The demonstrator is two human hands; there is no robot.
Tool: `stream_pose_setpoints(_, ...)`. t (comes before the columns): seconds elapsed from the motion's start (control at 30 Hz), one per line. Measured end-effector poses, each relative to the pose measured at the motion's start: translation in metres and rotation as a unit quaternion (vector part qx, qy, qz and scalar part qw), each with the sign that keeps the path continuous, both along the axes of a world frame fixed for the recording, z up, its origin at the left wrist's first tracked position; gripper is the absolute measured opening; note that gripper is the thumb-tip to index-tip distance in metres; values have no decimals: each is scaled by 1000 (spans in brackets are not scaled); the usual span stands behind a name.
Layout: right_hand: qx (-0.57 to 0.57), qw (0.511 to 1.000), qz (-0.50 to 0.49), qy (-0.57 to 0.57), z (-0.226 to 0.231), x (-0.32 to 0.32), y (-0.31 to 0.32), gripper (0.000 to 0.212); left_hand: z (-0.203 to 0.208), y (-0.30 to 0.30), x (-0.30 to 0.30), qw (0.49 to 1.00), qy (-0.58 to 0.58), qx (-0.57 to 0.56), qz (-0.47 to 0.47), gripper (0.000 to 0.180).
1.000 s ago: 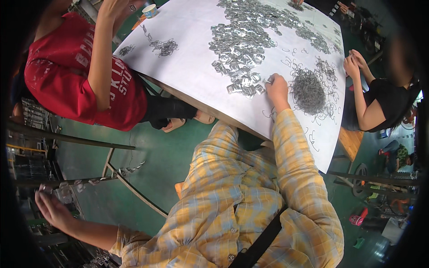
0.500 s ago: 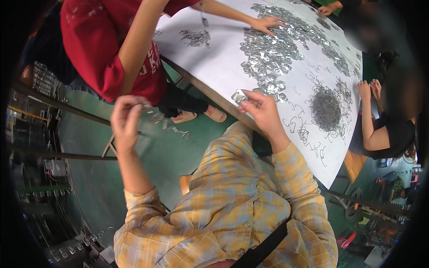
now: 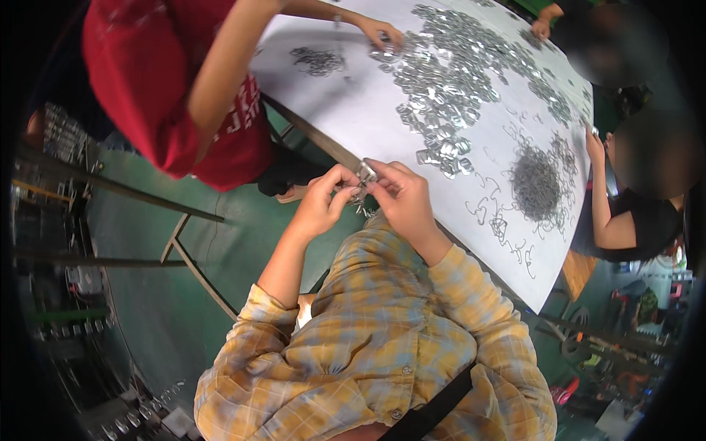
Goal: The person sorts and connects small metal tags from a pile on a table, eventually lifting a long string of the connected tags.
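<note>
My two hands meet just off the near edge of the table. Between the thumb and fingers of my right hand is a small shiny stamped metal piece. My left hand pinches a string of linked metal pieces against it; most of this string is hidden behind the fingers. On the white table covering lies a large pile of similar metal pieces. Closer to the right edge sits a tangled heap of bent wire hooks, with loose hooks scattered around it.
A person in a red shirt stands at the left, one hand by the pile's edge. Across the right side, another person's arm is raised. A smaller wire heap lies farther off. Dark rails stand at the left.
My left hand has come right and my right hand slightly left and down, so they now meet with the string and metal piece together. The red-shirted person's hand has moved left.
</note>
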State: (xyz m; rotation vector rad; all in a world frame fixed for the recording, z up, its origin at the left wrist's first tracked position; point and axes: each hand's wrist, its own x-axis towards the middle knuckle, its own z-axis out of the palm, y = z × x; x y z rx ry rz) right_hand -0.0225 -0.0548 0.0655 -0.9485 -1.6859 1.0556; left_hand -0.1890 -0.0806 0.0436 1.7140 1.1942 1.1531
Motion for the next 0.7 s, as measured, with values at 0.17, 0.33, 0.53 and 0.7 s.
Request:
stream_pose_setpoints(0.17, 70, 994, -31, -74, -2, 8, -5, 32, -17, 4, 4, 1000, 18, -11, 10, 9)
stream_pose_setpoints(0.33, 100, 992, -55, -57, -22, 15, -5, 32, 15, 20, 4, 992, 124, -5, 2, 8)
stream_pose_setpoints(0.53, 56, 996, -57, -35, -36, 28, -5, 24, 75, 58, 77, 972, 183, 143, -26, 7)
stream_pose_setpoints(0.7, 129, 990, -51, -34, -73, 21, -4, 16, 47, 106, 169, 901, 338, 157, -221, 9)
